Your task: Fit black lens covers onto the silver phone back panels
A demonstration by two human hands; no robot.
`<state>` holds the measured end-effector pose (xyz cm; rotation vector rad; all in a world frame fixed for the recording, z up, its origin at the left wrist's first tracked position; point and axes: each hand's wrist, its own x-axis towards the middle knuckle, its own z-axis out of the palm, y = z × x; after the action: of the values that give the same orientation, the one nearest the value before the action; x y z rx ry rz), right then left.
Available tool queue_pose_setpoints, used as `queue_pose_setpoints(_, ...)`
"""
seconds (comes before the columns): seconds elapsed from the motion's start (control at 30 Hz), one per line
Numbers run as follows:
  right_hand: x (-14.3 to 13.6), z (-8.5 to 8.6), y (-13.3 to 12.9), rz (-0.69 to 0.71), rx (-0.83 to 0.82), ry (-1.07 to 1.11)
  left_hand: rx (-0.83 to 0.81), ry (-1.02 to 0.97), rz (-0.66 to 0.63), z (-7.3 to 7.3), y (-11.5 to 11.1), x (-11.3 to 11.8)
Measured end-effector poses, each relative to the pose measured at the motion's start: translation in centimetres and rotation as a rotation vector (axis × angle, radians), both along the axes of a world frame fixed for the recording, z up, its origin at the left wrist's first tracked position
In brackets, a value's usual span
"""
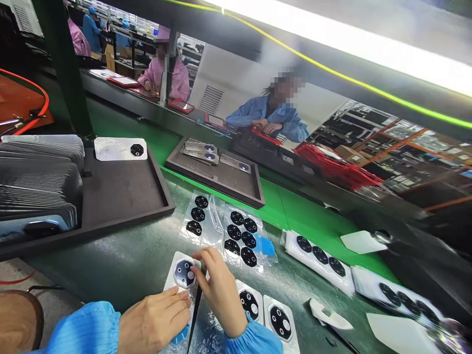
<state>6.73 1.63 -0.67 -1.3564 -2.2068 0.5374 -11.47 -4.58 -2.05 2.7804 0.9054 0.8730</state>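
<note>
My left hand [157, 317] lies flat, fingers stretched, on the lower part of a silvery phone back panel [170, 281]. At the panel's top, the thumb and fingertips of my right hand [217, 285] pinch at the right edge of a dark octagonal camera piece [183, 273]; what they hold there is too small to make out. A bit of blue film [180, 335] shows under my left hand. Two more panels with black camera pieces [280, 322] lie to the right, partly behind my right wrist.
Clear sheets of black octagonal pieces [241, 236] lie ahead. Dark trays [125, 191] with panels stand at left and centre back. Stacked strips [319, 260], a white tool [330, 314] and white cards [363, 242] are at right. People sit beyond the bench.
</note>
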Motion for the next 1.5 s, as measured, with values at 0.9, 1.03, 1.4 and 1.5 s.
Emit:
queue_pose_setpoints(0.9,-1.2,-2.2,2.1,0.136,0.055,-0.017,-0.010,-0.020,-0.002,0.4,0.3,0.0)
queue_pose_setpoints(1.03,-1.3,-2.0,1.6,0.132,0.085,-0.054,-0.019,-0.034,-0.003,0.5,0.3,0.1)
queue_pose_setpoints(1.4,-0.8,-2.2,0.6,0.129,0.102,-0.090,-0.057,-0.035,0.000,0.6,0.2,0.2)
queue_pose_setpoints(1.5,-0.8,-2.2,0.5,0.109,0.094,-0.094,-0.061,-0.024,-0.007,0.4,0.1,0.1)
